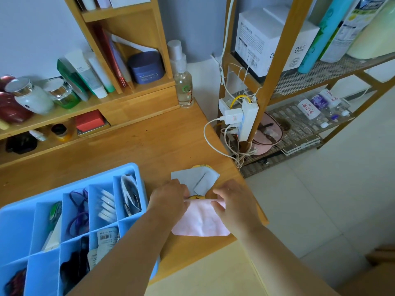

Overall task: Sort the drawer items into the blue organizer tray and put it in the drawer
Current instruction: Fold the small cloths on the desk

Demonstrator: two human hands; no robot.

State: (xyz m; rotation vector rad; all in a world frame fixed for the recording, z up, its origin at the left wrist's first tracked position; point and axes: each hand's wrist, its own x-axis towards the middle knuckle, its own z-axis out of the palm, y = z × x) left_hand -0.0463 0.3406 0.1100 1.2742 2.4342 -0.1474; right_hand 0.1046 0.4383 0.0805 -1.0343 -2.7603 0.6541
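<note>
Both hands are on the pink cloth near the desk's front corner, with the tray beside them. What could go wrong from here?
1. The pink cloth lies close to the desk edge, so a tug from either hand could slide it off.
2. The grey cloth and a yellow item lie loosely behind it and might get dragged along.
3. The left forearm crosses the blue organizer tray and may nudge it.

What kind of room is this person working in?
Probably a bedroom or dorm room: a wooden desk with skincare tubes and jars on its shelf, and a rack beside it holding water bottles.
</note>
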